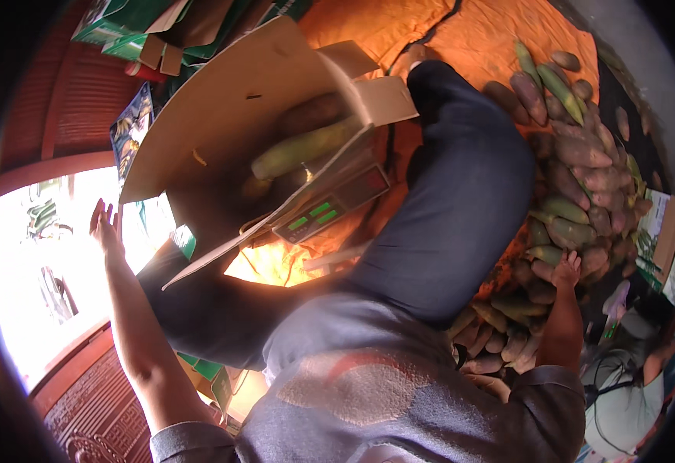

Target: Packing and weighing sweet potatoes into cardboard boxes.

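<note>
Head view: right hand (565,270) touching shoot pile (576,177).

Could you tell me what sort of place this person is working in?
Probably a produce packing or selling spot on the floor: a heap of bamboo shoots on an orange sheet, a weighing scale, and an open cardboard box holding shoots.

I see a cardboard box (221,131) sitting on a scale (329,204) ahead of my knees, with a few shoots (306,147) lying inside it. To my right, a heap of shoots (576,177) spreads over a cloth (476,38) on the floor, and my right hand (565,270) rests on that heap. My left hand (106,228) is out to the left of the box, apart from it, and flat cartons (133,31) lie behind the box.
</note>
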A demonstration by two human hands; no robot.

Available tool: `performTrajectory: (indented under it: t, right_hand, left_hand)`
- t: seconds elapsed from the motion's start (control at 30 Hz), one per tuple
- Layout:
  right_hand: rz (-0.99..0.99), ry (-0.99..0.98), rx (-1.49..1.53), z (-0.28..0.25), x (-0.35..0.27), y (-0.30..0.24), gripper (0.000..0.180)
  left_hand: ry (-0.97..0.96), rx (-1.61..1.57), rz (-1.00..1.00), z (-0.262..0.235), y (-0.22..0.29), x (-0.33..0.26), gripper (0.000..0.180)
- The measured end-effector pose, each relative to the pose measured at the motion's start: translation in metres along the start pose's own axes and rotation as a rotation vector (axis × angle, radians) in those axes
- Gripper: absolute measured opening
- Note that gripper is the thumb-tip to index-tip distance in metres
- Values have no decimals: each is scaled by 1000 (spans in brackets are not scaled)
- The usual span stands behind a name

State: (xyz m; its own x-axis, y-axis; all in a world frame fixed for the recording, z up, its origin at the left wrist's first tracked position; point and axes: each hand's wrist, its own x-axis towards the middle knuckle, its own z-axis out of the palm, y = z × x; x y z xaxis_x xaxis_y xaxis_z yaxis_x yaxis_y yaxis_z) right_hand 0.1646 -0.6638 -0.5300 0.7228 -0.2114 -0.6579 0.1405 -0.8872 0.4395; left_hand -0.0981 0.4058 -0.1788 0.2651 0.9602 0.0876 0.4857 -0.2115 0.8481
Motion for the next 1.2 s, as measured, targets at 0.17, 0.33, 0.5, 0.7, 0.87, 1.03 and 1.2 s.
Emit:
performTrajectory:
  t: [0.17, 0.33, 0.5, 0.7, 0.87, 1.03, 1.2]
  right_hand:
    - [212, 317, 29, 36, -9, 110, 52]
    - [188, 136, -187, -18, -45, 14, 55]
    - [147, 162, 103, -66, -75, 2, 72]
    - [-64, 856, 429, -236, -85, 7, 74]
    - [-659, 1093, 449, -472, -245, -128, 61]
    - [-1163, 969, 246, -553, -345, -301, 64]
    - [-1490, 901, 58, -533, -350, -425, 58]
  left_hand:
    - [-73, -133, -126, 81, -68, -2, 34]
    - [-47, -138, -26, 49, -42, -7, 35]
    - [-238, -56, 233, 90, 17, -19, 33]
    - [-700, 115, 437, 132, 88, -56, 41]
    - [-753, 382, 582, 142, 113, -94, 36]
    - [-727, 533, 639, 139, 107, -87, 25]
    - [-687, 511, 714, 139, 106, -90, 21]
